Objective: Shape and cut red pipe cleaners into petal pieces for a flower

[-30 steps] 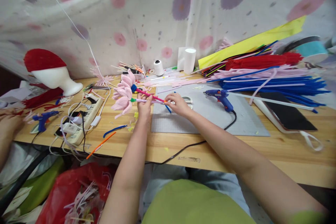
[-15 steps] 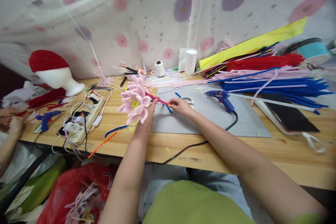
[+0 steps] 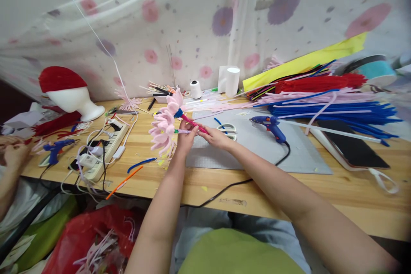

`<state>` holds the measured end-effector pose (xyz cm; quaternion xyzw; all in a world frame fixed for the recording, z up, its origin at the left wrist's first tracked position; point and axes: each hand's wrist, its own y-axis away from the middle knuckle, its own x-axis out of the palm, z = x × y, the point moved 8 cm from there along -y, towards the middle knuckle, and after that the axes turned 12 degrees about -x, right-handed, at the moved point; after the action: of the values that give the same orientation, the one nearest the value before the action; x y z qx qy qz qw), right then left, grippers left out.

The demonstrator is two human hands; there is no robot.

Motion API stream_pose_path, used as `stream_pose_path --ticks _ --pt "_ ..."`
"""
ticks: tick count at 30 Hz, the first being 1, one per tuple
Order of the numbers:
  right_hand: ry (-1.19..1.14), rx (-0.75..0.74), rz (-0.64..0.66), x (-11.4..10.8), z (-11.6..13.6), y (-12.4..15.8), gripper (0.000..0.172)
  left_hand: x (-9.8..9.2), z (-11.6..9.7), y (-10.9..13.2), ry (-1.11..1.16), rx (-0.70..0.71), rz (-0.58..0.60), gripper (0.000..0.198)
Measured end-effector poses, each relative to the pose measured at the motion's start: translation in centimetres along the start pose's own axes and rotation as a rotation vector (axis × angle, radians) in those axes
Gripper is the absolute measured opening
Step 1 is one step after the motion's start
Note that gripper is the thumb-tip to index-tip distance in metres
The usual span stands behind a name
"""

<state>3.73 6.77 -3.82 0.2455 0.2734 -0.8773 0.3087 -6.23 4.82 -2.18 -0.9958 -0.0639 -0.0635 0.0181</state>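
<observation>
Pink fuzzy pipe-cleaner flowers [image 3: 162,132] face left above the table, their petals turned partly away from me. A magenta-wrapped stem [image 3: 189,120] runs from the upper bloom down to the right, with a blue part under that bloom. My left hand [image 3: 187,140] is closed around the stems just right of the blooms. My right hand [image 3: 214,138] is closed on the magenta stem's lower end, close to my left fingers. White-handled scissors [image 3: 231,127] lie on the grey cutting mat [image 3: 257,154] right beside my right hand, with a blue pipe cleaner [image 3: 218,123] near them.
A blue glue gun [image 3: 271,127] lies on the mat, its cord crossing the table. Pipe-cleaner bundles [image 3: 334,109] and a phone [image 3: 356,143] are at right. A power strip [image 3: 107,152], foam head [image 3: 72,100] and another person's hand [image 3: 14,154] are at left.
The flowers have turned so the yellow centre no longer shows and the magenta stem is more exposed. My right hand has moved left along the stem, closer to my left hand.
</observation>
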Motion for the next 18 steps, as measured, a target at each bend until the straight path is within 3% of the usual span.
stream_pose_path --ticks 8,14,18 --pt "0.121 0.086 -0.096 -0.3 -0.5 0.2 0.041 1.1 0.3 0.0 0.12 -0.041 -0.063 0.054" --pt "0.099 0.115 -0.137 -0.6 -0.8 0.5 0.039 2.3 1.8 -0.1 0.144 -0.173 -0.129 0.026" --pt "-0.059 0.191 -0.304 -2.2 -2.9 1.1 0.034 0.9 2.3 -0.7 0.178 -0.299 -0.285 0.016"
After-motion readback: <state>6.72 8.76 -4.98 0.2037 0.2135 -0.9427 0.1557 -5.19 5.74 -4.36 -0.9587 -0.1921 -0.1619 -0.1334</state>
